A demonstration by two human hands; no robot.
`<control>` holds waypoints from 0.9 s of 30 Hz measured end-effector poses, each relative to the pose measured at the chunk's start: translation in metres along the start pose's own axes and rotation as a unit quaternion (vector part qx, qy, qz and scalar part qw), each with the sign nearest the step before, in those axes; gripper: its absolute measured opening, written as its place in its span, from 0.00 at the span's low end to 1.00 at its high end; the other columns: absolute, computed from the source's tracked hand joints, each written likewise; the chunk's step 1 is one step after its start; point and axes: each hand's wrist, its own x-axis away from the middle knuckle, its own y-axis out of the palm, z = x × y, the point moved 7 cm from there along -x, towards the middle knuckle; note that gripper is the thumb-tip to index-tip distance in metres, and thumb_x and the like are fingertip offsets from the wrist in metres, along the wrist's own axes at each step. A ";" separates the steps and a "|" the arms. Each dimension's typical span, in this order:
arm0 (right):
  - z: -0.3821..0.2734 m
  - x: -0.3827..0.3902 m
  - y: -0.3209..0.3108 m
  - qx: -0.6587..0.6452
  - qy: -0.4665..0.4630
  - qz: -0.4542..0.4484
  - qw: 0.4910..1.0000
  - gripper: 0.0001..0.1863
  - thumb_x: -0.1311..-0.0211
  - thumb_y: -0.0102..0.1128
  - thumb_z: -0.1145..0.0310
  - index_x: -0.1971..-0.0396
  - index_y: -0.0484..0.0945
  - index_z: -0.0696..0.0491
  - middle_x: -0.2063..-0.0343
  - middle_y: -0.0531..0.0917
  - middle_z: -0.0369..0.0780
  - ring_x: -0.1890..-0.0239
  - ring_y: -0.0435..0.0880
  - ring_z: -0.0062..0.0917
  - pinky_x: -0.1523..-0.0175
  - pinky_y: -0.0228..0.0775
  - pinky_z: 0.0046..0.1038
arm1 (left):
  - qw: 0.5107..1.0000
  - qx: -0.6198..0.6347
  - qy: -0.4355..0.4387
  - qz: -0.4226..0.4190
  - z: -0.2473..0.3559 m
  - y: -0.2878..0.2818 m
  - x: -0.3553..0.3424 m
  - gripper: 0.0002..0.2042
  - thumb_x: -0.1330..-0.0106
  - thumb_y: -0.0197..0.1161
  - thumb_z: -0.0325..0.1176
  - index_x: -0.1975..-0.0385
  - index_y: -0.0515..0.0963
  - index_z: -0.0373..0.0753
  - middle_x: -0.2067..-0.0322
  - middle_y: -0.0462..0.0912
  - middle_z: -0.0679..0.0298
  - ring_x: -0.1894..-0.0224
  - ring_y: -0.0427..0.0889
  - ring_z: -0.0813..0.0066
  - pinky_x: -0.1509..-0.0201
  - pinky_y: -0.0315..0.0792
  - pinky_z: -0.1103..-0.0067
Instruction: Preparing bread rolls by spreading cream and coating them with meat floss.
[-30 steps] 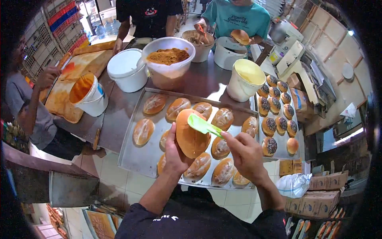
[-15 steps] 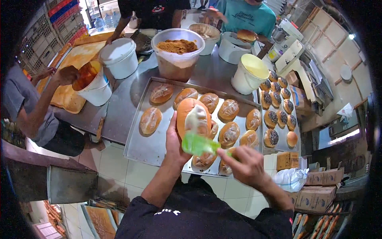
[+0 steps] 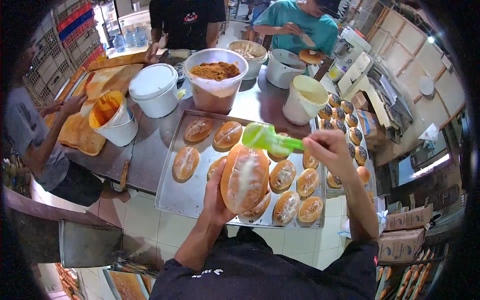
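My left hand (image 3: 216, 197) is closed round an oval bread roll (image 3: 244, 179), held up over the near side of a metal tray. White cream runs in a streak down the middle of its top. My right hand (image 3: 327, 150) grips the handle of a green spatula (image 3: 267, 138), whose cream-smeared blade is at the roll's far end; I cannot tell if they touch. On the metal tray (image 3: 172, 200) lie several similar rolls, such as a cream-streaked roll (image 3: 186, 163) at the left.
Beyond the tray stand a tub of brown filling (image 3: 216, 95), a lidded white bucket (image 3: 155, 102) and a cream-coated bucket (image 3: 302, 107). Dark-topped buns (image 3: 356, 136) fill a tray at right. Co-workers stand at left (image 3: 37, 135) and across the table; one person (image 3: 295, 25) spreads a bun.
The spatula has moved from the roll's near end up to its far end. The roll's thick white cream is now a thin streak, and the left co-worker's hand has left the orange-smeared bucket.
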 end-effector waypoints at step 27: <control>-0.073 0.062 0.023 0.300 -0.232 0.053 0.924 0.18 0.46 0.61 0.70 0.53 0.84 0.48 0.83 0.66 0.34 0.81 0.69 0.24 0.78 0.61 0.28 | 0.997 0.072 0.024 -0.028 0.004 -0.005 -0.016 0.30 0.25 0.40 0.54 0.33 0.61 0.37 0.39 0.70 0.50 0.38 0.72 0.54 0.32 0.64 0.59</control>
